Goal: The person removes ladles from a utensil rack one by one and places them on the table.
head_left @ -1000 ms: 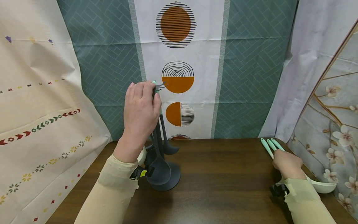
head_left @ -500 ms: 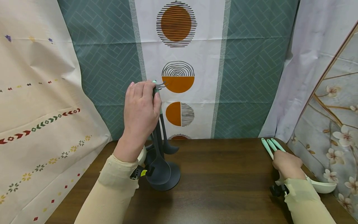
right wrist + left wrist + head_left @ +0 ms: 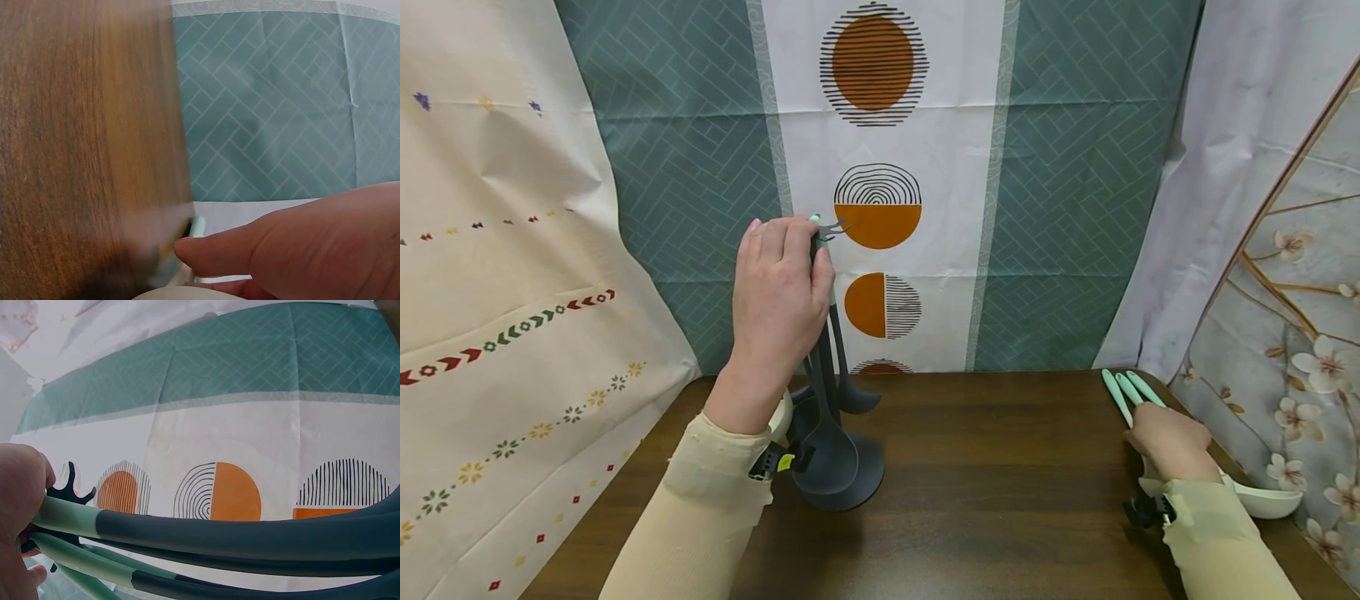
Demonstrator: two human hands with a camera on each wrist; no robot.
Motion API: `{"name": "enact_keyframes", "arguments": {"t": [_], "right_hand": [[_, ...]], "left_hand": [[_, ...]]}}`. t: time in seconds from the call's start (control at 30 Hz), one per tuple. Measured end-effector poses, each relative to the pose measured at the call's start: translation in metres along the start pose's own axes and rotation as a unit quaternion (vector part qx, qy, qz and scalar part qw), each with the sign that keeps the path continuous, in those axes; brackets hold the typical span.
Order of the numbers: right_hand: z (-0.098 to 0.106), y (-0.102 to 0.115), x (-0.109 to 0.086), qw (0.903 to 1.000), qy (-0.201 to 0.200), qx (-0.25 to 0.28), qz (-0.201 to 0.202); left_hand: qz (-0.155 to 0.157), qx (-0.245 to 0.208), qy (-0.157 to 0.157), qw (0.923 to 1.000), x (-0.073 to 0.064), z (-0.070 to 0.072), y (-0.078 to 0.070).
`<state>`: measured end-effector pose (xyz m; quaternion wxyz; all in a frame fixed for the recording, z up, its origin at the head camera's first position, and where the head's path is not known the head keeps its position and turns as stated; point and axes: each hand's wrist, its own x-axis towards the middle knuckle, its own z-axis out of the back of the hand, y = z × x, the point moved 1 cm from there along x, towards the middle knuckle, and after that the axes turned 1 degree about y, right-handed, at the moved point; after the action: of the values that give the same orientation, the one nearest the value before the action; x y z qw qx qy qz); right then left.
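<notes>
Near the left, a dark grey utensil stand (image 3: 871,477) stands upright on the wooden table, hung with several dark utensils with mint handles. A large ladle (image 3: 829,458) faces me, and a smaller ladle (image 3: 857,400) hangs behind it. My left hand (image 3: 782,287) grips the top of the stand, where dark hooks (image 3: 70,487) stick out beside a mint handle (image 3: 69,515). At the far right my right hand (image 3: 1170,437) holds utensils with mint handles (image 3: 1142,388) lying on the table. A white utensil head (image 3: 1270,502) shows beyond the wrist. Its fingertips are mostly hidden.
The brown table (image 3: 985,467) stretches between the two hands. A teal and white cloth (image 3: 1075,208) hangs at the back edge. Cream patterned cloth (image 3: 505,292) borders the left, and floral cloth (image 3: 1300,333) borders the right. Part of a white utensil (image 3: 781,418) shows behind the left wrist.
</notes>
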<state>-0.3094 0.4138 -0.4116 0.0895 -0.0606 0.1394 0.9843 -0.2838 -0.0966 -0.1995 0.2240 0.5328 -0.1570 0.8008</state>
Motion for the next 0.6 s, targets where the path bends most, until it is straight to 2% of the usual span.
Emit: {"name": "enact_keyframes", "arguments": {"t": [0.43,0.6], "right_hand": [[0.010,0.011,0.001,0.9997,-0.024,-0.009,-0.007],[0.014,0.023,-0.005,0.9986,-0.046,-0.022,0.016]], "left_hand": [[-0.002,-0.001,0.003,1.0000,0.000,0.002,0.001],[-0.002,-0.002,0.004,1.0000,0.000,0.001,0.001]]}}
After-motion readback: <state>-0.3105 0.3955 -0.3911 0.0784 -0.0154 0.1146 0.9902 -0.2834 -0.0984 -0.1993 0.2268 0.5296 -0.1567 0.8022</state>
